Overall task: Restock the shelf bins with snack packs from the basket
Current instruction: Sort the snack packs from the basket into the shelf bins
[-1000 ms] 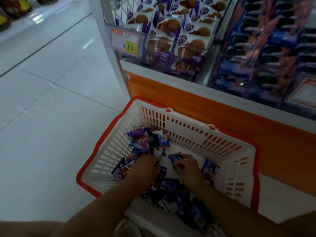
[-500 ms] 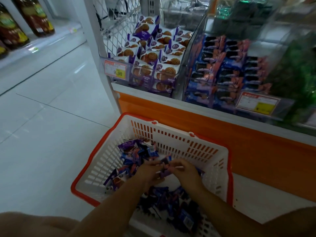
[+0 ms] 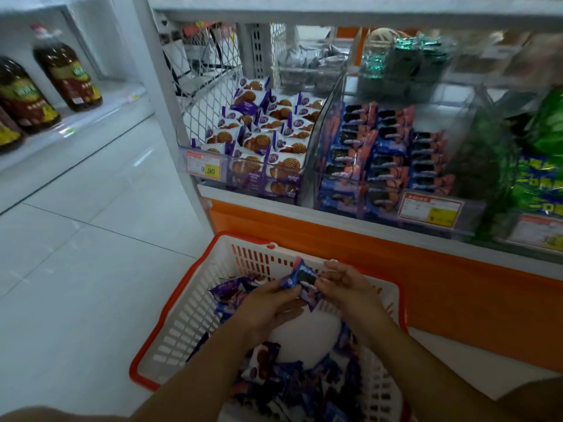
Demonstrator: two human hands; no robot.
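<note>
The basket (image 3: 170,324) on the floor has plenty left. Left hand (image 3: 262,309) and right hand (image 3: 350,290) both have fingers pinched on one blue cookie pack (image 3: 300,278) just above it. I'd keep it flat and lay it in the matching blue bin (image 3: 380,153) ahead.

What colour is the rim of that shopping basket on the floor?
The basket rim is orange-red, clearest at its near-left corner in the head view.

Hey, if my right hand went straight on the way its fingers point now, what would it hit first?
Probably the left hand: the right hand points left across the cookie pack both pinch, over the basket.
</note>
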